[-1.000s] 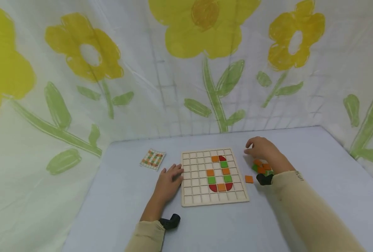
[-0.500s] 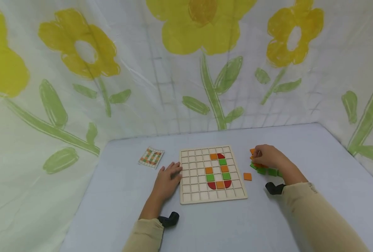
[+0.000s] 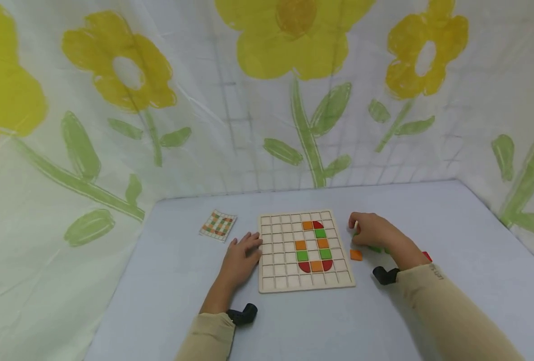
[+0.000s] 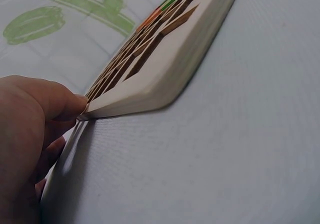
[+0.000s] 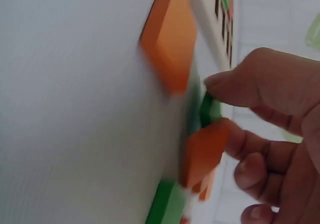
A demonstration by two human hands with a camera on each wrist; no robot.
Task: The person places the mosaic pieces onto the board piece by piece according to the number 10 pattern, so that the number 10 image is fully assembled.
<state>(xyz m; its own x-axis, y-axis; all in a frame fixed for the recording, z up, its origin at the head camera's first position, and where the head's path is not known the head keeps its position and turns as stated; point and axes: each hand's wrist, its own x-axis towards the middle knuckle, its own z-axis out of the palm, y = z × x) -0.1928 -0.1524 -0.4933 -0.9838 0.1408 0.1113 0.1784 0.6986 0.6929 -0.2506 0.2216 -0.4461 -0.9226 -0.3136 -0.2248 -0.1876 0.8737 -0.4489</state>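
The wooden grid board [image 3: 306,252] lay flat on the pale blue table [image 3: 452,235], its cells holding orange, green and red tiles in a loop. The left hand [image 3: 241,258] rested relaxed, fingertips [image 4: 70,106] touching the board's left edge. Just right of the board, the right hand [image 3: 371,229] pinched a green tile [image 5: 209,109] above loose tiles; a lone orange tile [image 3: 356,255] lay beside it. No writing was readable.

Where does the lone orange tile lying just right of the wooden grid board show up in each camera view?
Head: the orange tile lies on the table between the board's right edge and the right hand.
Left wrist: not in view; only the board's near corner and the left hand.
Right wrist: upper middle, blurred, beside the fingers.
Shared landmark: the wooden grid board.
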